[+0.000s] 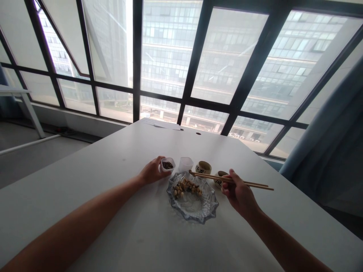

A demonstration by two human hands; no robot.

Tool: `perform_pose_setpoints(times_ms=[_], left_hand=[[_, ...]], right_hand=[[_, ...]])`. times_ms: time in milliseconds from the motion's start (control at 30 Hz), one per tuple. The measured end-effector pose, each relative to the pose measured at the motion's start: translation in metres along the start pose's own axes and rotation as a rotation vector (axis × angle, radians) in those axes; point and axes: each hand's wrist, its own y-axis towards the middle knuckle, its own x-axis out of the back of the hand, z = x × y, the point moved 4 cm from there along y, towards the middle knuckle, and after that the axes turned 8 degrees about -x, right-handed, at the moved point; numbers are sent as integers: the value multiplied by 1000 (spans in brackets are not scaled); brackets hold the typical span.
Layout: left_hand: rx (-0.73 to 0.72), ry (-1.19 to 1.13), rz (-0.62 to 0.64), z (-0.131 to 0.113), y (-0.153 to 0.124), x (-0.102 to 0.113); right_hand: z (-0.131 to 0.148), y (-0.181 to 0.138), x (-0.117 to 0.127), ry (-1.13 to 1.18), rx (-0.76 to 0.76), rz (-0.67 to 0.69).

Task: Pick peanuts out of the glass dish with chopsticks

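Note:
My left hand [154, 170] is closed round a small clear plastic cup [168, 170] with dark, thin pieces inside, like seeds. In my right hand [237, 192] is a pair of wooden chopsticks [210, 176]. Their tips meet above the far rim of a scalloped glass bowl [210, 211], with a small dark bit seemingly at the tips. Tan nuts or beans [187, 187] lie in the bowl's far half. A second clear cup [186, 164] stands behind the bowl. Beside it is a cream cup with dark characters [203, 167]. Another such cup [217, 183] is partly hidden by my right hand.
The white table [119, 223] runs toward tall windows. Sheets of paper [163, 124] lie at its far end, near two dark round spots. A blue-grey curtain [326, 132] hangs at the right. Another white table [31, 109] stands at the left.

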Motion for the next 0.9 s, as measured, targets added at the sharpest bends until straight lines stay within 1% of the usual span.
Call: perform_pose_setpoints(times_ms=[67,133,200,233,267,300,367,467,500,567,667,733,800,900], left_hand=[[2,-1,5,0,0,0],[5,-1,6,-1,0,-1],[3,3,2,-1,1,-1],[3,7,0,-1,1,-1],[5,12,-3,0,0,-1],[13,16,-3,1,0,-2],[56,9,13,6,0,-2],[141,-30,58,14,3,-1],[147,-37,64,14,6,0],[108,-15,52,7,16,4],[-26,89,49,-21,43,5],[-131,150,118,-47,64,-7],[-221,185,253,-75,82,-28],[-297,225,432,-112,100,-67]], right_hand=[[10,-11,-3,-125,165,-25],[21,-27,-7,-306,404,-14],[28,-43,-13,-485,613,60],[29,-49,-15,-549,677,105],[29,-52,-17,-591,710,140],[29,-54,-17,-610,719,158],[29,-51,-16,-593,695,131],[32,-36,-7,-477,601,18],[34,-30,-3,-424,560,-20],[39,-16,7,-309,476,-84],[45,6,27,-131,380,-163],[48,20,42,-34,338,-209],[52,31,56,24,319,-217],[58,43,73,65,326,-190]])
